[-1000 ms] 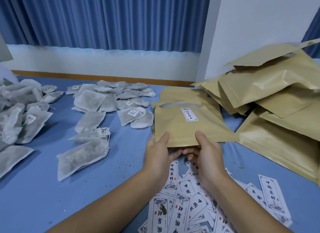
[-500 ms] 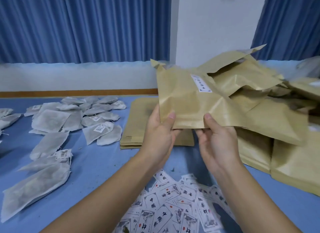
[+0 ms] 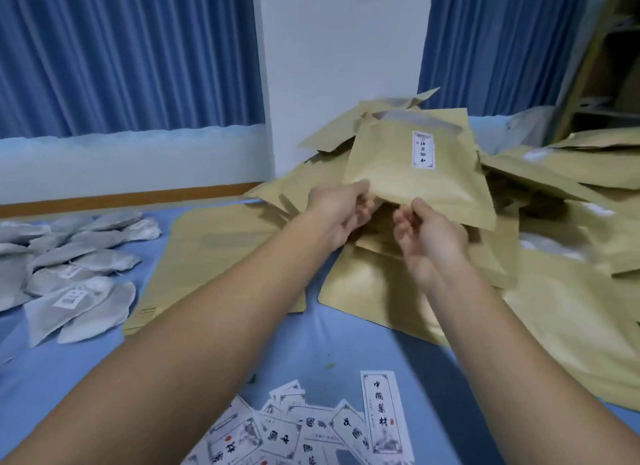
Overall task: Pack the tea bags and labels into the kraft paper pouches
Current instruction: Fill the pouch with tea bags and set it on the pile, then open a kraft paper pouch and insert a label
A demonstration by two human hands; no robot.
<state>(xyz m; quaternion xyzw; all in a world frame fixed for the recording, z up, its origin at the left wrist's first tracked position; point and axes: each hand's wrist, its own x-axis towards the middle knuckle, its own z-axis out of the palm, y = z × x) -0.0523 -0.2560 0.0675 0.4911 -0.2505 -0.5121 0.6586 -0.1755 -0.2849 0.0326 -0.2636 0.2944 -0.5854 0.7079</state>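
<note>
- Pouch [image 3: 412, 173] held up over the heap of filled pouches [image 3: 554, 194], labelled face toward camera.
- Left hand [image 3: 341, 210] pinches its lower-left corner.
- Right hand [image 3: 427, 234] grips its bottom edge.
- Tea bags [image 3: 79, 256] far left of left hand; loose labels [image 3: 311, 430] below both hands.

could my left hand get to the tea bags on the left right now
Probably not at once: the left hand is gripping the labelled pouch. Once it lets go, nothing blocks the way to the tea bags.

Blue pleated curtains [image 3: 131, 56], white wall pillar [image 3: 341, 66], wooden baseboard [image 3: 121, 199], blue-covered surface [image 3: 363, 347], wooden frame [image 3: 588, 59] at far right.
</note>
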